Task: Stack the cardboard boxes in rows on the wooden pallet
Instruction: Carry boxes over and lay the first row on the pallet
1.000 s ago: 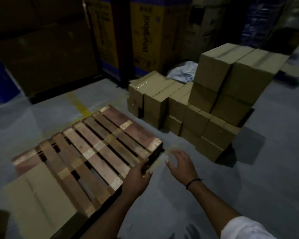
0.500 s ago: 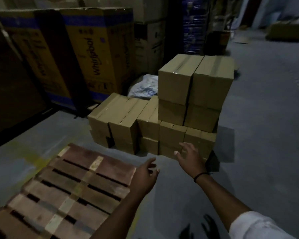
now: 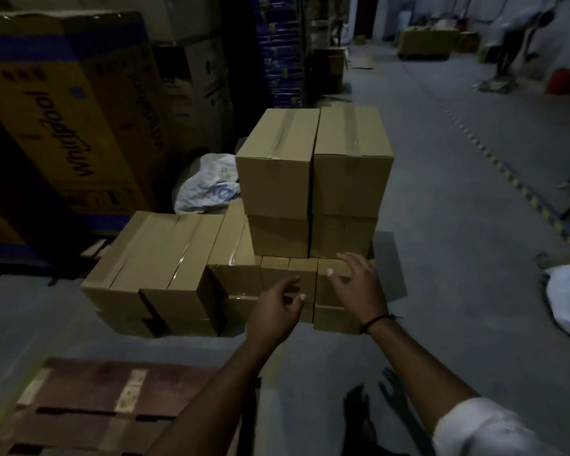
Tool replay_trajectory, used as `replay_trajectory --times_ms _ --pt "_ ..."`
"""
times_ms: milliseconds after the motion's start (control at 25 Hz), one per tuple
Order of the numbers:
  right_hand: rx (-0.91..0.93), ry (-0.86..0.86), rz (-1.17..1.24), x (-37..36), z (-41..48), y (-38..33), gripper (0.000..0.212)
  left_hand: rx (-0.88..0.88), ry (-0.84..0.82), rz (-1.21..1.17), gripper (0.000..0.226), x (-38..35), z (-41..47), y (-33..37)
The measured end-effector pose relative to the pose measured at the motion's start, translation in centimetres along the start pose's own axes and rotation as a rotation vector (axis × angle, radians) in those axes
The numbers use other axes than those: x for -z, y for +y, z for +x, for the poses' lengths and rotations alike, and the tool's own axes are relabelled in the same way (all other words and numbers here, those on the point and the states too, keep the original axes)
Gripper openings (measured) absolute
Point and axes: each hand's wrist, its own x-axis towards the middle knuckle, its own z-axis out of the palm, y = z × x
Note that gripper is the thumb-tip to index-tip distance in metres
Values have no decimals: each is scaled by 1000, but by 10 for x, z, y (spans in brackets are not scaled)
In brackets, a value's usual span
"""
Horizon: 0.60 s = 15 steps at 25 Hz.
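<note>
The cardboard boxes stand in a pile on the grey floor, all taped shut; the two highest sit side by side at the back right on two more beneath them, a lower row runs along the front, and a low block of long boxes spreads to the left. The wooden pallet lies at the lower left of the view, near the pile but apart from it, with a strip of floor between.

Both arms reach toward the front row; the left hand hangs before the low middle boxes, its fingers loosely curled and holding nothing; the right hand, with a dark band at the wrist and a white sleeve up the arm, is over the front right box, its fingers spread wide with nothing in them; whether they touch the cardboard I cannot tell.

Behind the pile lies a crumpled white bag; to the left stands a large yellow carton with printed lettering; a striped line crosses the floor at right; far off, blurred, another person bends over.
</note>
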Motion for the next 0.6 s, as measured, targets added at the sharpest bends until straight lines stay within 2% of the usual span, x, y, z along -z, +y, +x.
replay_trajectory --times_ms 240,600 --pt "18 91 69 9 131 20 43 -49 7 -30 35 -21 132 32" --pt "31 213 -85 45 350 63 42 -96 118 -13 34 -59 356 97"
